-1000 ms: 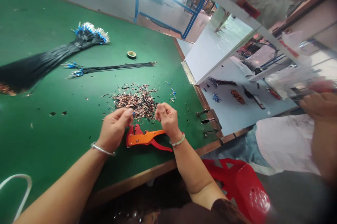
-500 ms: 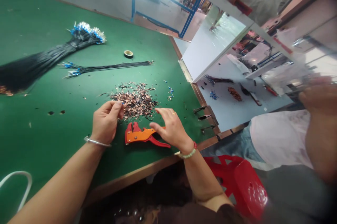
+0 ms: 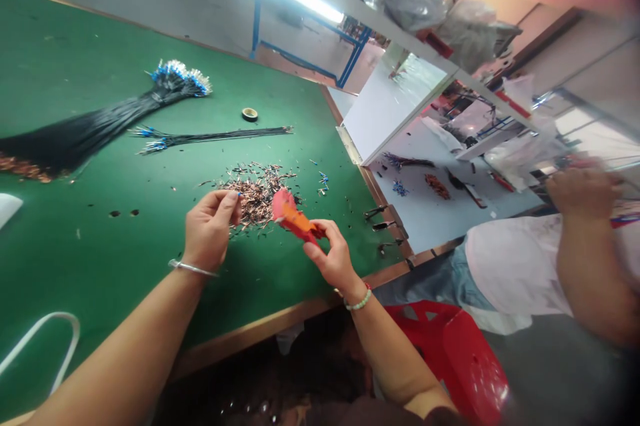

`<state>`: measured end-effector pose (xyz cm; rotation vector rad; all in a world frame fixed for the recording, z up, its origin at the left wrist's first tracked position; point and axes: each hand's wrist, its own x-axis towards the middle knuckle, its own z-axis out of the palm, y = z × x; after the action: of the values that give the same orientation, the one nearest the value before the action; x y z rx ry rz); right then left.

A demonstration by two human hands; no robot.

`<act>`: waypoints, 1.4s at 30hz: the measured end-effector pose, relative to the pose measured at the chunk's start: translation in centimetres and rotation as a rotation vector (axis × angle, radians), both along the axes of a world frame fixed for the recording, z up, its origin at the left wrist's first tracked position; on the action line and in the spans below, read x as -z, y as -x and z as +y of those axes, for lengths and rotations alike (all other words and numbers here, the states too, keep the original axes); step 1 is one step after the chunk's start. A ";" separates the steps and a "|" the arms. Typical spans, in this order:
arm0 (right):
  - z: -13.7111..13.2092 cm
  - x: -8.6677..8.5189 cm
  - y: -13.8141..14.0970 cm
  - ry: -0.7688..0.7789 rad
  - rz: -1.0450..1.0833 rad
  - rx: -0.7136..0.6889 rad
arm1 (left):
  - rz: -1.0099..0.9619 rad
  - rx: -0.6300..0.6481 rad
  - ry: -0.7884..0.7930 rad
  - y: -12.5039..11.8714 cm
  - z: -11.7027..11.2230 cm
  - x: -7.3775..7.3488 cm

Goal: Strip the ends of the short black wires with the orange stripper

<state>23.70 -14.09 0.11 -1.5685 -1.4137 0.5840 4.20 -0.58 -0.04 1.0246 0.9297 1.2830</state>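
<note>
At the near edge, a red plastic chair point(image 3: 453, 363) stands below the green bench point(image 3: 75, 239), partly cut off by the person's right forearm. A white strap loop point(image 3: 47, 339) lies on the bench at the left; its end runs out of the picture.

The right hand point(image 3: 333, 258) is closed around the orange and red hand tool point(image 3: 291, 215) and holds it above the bench, tilted. The tool is blurred and its handles are hidden in the palm, so whether they are squeezed I cannot tell.

The left hand point(image 3: 209, 234) is narrow, with thumb and forefinger pinched on a small blue-tipped piece point(image 3: 235, 196). This piece is too small to identify.

Just behind both hands lies a loose pile of copper-coloured wire scraps point(image 3: 253, 187). Farther away there are 2 bundles: a thin bundle of black wires point(image 3: 220, 137) and a thick black wire bundle with blue ends point(image 3: 105, 121), cut off at the left edge. A small tape roll point(image 3: 249, 114) lies near them.

At the right, a co-worker's hand point(image 3: 583, 189) is blurred; what it holds I cannot see.
</note>
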 end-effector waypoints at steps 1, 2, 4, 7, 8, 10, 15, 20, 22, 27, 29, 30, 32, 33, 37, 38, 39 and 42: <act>0.7 -0.2 0.3 0.028 0.212 -0.041 | -0.008 0.007 0.002 0.0 -0.1 -0.1; 1.4 -0.3 0.7 0.064 0.405 -0.104 | -0.010 0.015 0.001 -0.1 -0.2 -0.2; 2.9 -0.4 1.9 0.126 0.678 -0.248 | 0.000 0.027 -0.008 -0.1 -0.3 -0.2; 4.8 -0.1 4.0 0.144 0.815 -0.348 | 0.019 0.025 -0.026 -0.1 -0.5 -0.2; 5.3 0.1 4.5 0.140 0.830 -0.358 | 0.021 0.017 -0.030 -0.1 -0.5 -0.1; 5.9 0.4 5.4 0.125 0.866 -0.346 | 0.020 -0.010 -0.037 0.0 -0.5 -0.1; 6.3 1.0 6.1 0.109 0.994 -0.300 | 0.027 -0.077 -0.068 0.0 -0.8 -0.4; 6.1 1.4 6.0 0.135 1.007 -0.320 | 0.153 -0.074 -0.141 0.0 -1.5 -0.9; 6.0 1.5 5.8 0.132 1.020 -0.344 | 0.204 -0.076 -0.177 0.0 -1.6 -0.8; 5.8 1.5 5.5 0.127 1.007 -0.363 | 0.276 -0.071 -0.223 0.0 -1.8 -0.5; 5.8 1.5 5.4 0.131 0.986 -0.361 | 0.286 -0.074 -0.239 0.0 -1.9 -0.7; 5.7 1.4 5.5 0.133 0.977 -0.359 | 0.290 -0.074 -0.250 0.0 -2.0 -0.8; 5.7 1.3 5.5 0.137 0.961 -0.349 | 0.297 -0.069 -0.281 -0.1 -2.1 -0.9; 5.7 1.3 5.6 0.142 0.954 -0.341 | 0.299 -0.067 -0.297 -0.1 -2.1 -1.0; 5.7 1.2 5.5 0.164 0.920 -0.321 | 0.324 -0.064 -0.340 0.0 -2.2 -1.1; 5.8 1.2 5.5 0.161 0.911 -0.324 | 0.336 -0.064 -0.352 0.1 -2.2 -1.0; 5.8 1.2 5.4 0.155 0.902 -0.330 | 0.349 -0.065 -0.369 0.1 -2.2 -1.0; 5.8 1.4 5.1 0.133 0.877 -0.358 | 0.401 -0.071 -0.432 0.3 -2.1 -0.9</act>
<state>18.64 -8.29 -1.26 -0.9296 -0.9646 1.3972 3.91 -2.67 0.84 1.6425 1.0151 1.3987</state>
